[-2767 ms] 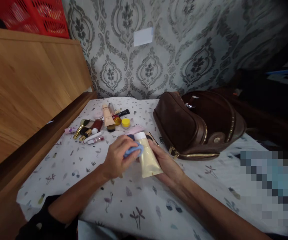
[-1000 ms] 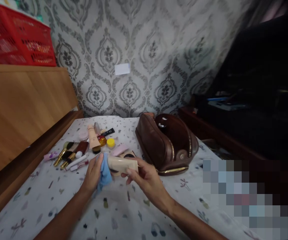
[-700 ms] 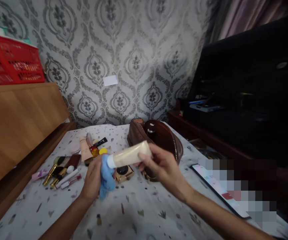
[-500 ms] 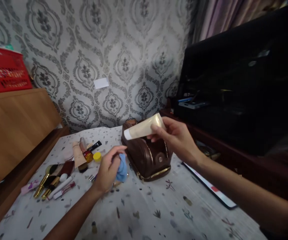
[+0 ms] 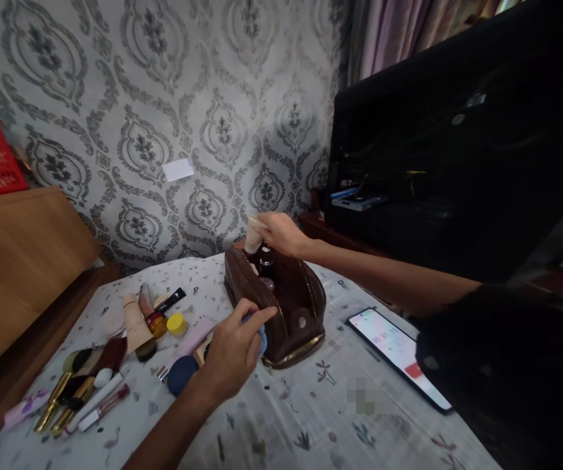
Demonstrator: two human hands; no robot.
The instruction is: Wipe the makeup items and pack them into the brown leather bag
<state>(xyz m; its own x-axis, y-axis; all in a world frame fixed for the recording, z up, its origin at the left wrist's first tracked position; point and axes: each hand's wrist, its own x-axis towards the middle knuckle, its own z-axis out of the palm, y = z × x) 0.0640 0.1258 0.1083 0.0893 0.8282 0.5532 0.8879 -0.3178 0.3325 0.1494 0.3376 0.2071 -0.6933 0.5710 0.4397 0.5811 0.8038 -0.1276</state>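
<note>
Right hand (image 5: pixel 281 234): pinching cream tube (image 5: pixel 253 236), brown bag's (image 5: pixel 243 282) far edge. Left hand (image 5: pixel 232 352), apart: clasping blue cloth (image 5: pixel 263 337), bag's near-left edge.

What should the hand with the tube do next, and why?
Probably lower the tube into the bag: the right hand holds it cap down at the bag's far end, the bag is unzipped, and other things are already inside, so it seems to fit there.
</note>
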